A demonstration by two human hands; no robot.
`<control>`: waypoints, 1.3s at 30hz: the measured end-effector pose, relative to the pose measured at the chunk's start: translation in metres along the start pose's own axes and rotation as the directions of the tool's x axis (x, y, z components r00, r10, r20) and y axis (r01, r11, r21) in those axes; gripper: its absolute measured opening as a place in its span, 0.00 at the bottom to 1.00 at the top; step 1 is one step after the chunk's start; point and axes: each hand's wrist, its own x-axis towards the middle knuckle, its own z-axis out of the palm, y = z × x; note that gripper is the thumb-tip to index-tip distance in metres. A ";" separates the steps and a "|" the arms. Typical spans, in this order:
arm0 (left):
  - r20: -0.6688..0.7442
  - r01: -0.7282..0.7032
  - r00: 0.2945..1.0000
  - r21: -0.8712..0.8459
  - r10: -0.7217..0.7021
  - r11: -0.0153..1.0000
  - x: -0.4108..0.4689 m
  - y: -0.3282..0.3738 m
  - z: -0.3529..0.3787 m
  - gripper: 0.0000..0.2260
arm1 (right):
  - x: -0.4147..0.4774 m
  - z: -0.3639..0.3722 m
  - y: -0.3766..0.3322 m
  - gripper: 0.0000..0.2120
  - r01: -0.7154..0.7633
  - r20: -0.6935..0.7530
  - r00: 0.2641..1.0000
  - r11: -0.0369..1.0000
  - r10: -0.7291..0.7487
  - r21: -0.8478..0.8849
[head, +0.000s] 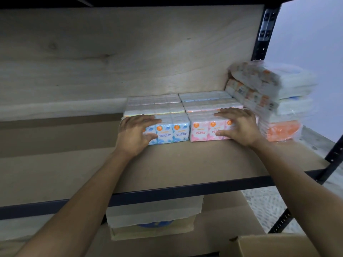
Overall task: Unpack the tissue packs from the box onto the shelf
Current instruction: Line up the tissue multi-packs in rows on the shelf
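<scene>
Wooden back panel [111, 52]: wide, its top lost in shadow.

Shelf [185, 164]: bare board runs left of the packs and in front of them, out to the black front rail [167, 194]. The right end is closed by a black upright post [263, 34].

Stack of wrapped bundles [282, 101]: against the right end, leaning and blurred, labels unreadable, with the orange bundle lowest.

Cardboard box [269, 245]: bottom right corner, cut off by the frame, contents out of sight.

Carton under the shelf [154, 219]: half hidden by the rail. It holds a plastic-wrapped bundle and something blue that is hard to make out.

Rear rows of packs [204, 101]: only pale tops show.

Blue tissue pack [172, 129]: front row, touching the pink tissue pack [202, 130] on its right, both standing on the shelf.

Left hand [135, 133]: clamped on the blue pack's left end, fingers over the top, thumb on the front.

Right hand [239, 125]: grips the pink pack's right end the same way, just beside the stack.
</scene>
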 end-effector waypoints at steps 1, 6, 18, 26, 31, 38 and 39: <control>-0.006 -0.001 1.000 -0.001 0.001 1.000 0.000 0.000 0.001 0.20 | 0.001 0.000 0.001 0.32 0.000 -0.001 1.000 1.000 0.000 0.008; -0.022 -0.037 0.999 -0.004 0.037 0.999 0.001 -0.004 0.003 0.20 | 0.005 0.005 0.005 0.33 -0.002 -0.009 1.000 0.999 0.002 0.042; -0.050 -0.015 0.999 0.022 0.016 1.000 0.003 -0.004 0.012 0.21 | 0.004 0.010 0.000 0.31 -0.013 -0.061 0.998 1.000 0.015 0.023; -0.049 -0.072 0.996 0.061 0.075 0.996 0.000 0.000 0.007 0.21 | 0.006 0.002 -0.009 0.31 -0.048 0.005 0.999 0.998 0.049 -0.043; -0.041 -0.052 0.998 0.062 0.054 0.997 -0.003 0.010 0.005 0.21 | 0.011 -0.007 -0.024 0.32 -0.119 0.120 0.984 0.987 0.132 -0.112; 0.069 0.027 0.997 0.093 -0.034 0.995 -0.004 0.030 -0.001 0.25 | 0.007 -0.013 -0.046 0.33 -0.172 0.201 0.956 0.964 0.212 -0.201; 0.092 0.046 0.994 0.091 -0.054 0.995 -0.004 0.033 -0.003 0.26 | 0.005 -0.015 -0.049 0.33 -0.170 0.204 0.956 0.965 0.211 -0.200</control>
